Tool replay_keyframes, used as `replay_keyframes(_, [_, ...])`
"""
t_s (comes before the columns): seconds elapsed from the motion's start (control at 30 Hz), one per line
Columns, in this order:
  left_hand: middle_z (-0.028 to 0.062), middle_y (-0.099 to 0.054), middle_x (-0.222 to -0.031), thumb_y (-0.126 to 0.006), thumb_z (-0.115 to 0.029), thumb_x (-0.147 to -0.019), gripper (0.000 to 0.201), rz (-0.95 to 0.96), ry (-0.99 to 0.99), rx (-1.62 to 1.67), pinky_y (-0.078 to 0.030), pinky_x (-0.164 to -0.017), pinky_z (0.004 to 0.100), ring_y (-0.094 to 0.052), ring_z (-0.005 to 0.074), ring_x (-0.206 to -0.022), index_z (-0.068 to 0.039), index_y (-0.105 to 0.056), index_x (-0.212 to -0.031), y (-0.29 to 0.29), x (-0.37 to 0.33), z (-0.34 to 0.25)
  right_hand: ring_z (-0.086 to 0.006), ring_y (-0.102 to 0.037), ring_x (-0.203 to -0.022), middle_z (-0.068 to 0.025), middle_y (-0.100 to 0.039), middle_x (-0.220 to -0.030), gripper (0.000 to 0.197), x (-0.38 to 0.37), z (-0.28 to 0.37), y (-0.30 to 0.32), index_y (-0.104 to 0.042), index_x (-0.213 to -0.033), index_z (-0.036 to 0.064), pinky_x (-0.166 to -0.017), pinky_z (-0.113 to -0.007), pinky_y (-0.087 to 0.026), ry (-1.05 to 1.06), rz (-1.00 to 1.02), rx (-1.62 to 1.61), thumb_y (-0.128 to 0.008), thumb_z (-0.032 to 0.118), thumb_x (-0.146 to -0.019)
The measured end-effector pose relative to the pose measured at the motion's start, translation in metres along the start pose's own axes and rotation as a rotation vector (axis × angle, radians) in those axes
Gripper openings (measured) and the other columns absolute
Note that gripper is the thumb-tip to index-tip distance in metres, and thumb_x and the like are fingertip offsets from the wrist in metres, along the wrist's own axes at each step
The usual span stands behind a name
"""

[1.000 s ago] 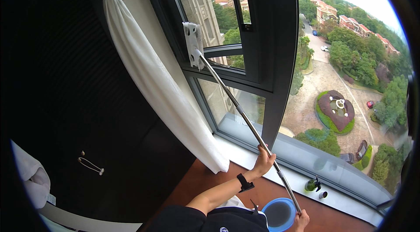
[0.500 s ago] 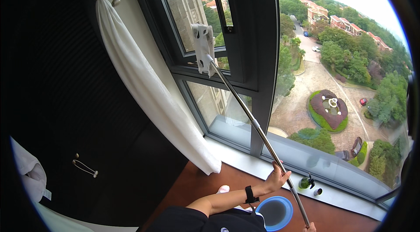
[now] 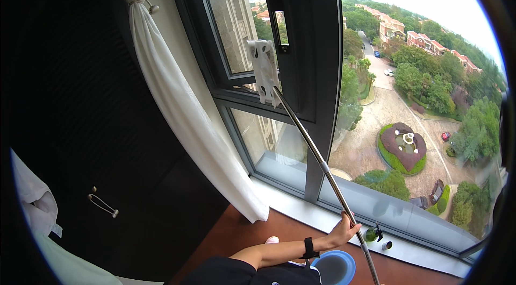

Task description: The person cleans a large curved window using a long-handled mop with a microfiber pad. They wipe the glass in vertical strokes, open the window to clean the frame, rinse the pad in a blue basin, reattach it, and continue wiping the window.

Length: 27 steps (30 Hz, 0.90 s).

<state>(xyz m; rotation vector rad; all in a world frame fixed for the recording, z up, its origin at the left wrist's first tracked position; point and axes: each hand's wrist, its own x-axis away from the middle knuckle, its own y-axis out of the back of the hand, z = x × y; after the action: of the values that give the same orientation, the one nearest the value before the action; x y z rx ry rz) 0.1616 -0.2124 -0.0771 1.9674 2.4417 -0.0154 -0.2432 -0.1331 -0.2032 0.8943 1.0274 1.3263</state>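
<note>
Left hand (image 3: 339,232) on a long silver metal pole (image 3: 334,186), its flat white cloth-covered mop head (image 3: 264,67) raised at the far dark-framed window (image 3: 317,59).
The left fingers wrap the pole; the mop head overlaps the dark frame at the lower right corner of the far left glass pane (image 3: 231,21). The work looks under way, but which stretches are done and which are left cannot be judged. A round blue plastic basin (image 3: 350,271) sits near, just left of the pole; a green spray bottle with a black trigger (image 3: 371,234) stands to the right on the white sill (image 3: 290,202). The pole's near end is cut off; only a sliver of the right hand (image 3: 382,284) shows, so its grip cannot be told. Whether the mop head touches the frame is hard to make out.
</note>
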Motion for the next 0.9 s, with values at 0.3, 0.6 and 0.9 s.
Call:
replay_keyframes(0.3, [0.0073,-0.053,-0.090,-0.059,-0.003,-0.092,0.042,-0.274,-0.171,0.034,-0.048,-0.054,0.0262,-0.055,0.0118,-0.063,-0.002,-0.027,-0.119,0.092,-0.050,-0.032,-0.0381,-0.065,-0.073,-0.0162,-0.066,-0.075,0.021,-0.048,0.119,-0.024,-0.066,-0.087,0.0129,-0.066,-0.050,-0.050,-0.007,0.028,-0.217,-0.065,0.033,-0.085])
replay_keyframes(0.6, [0.0044,-0.059,-0.079,-0.056,-0.012,-0.098,0.026,-0.415,-0.374,0.015,-0.044,-0.053,0.0215,-0.055,0.0087,-0.062,-0.005,-0.036,-0.112,0.217,-0.093,-0.132,-0.0389,-0.064,-0.075,-0.0182,-0.066,-0.079,0.028,-0.081,0.278,-0.010,-0.068,-0.090,0.0094,-0.068,-0.050,-0.048,0.278,-0.016,-0.234,-0.063,0.037,-0.089])
replay_keyframes(0.9, [0.0066,-0.063,-0.089,-0.059,-0.020,-0.096,0.034,-0.666,-0.464,0.154,-0.054,-0.067,0.0285,-0.064,0.0135,-0.077,-0.006,-0.040,-0.122,0.342,-0.104,-0.222,-0.0365,-0.057,-0.085,-0.0170,-0.060,-0.087,0.011,-0.047,0.281,-0.022,-0.063,-0.090,0.0058,-0.074,-0.046,-0.046,0.422,-0.242,-0.463,-0.063,0.016,-0.091])
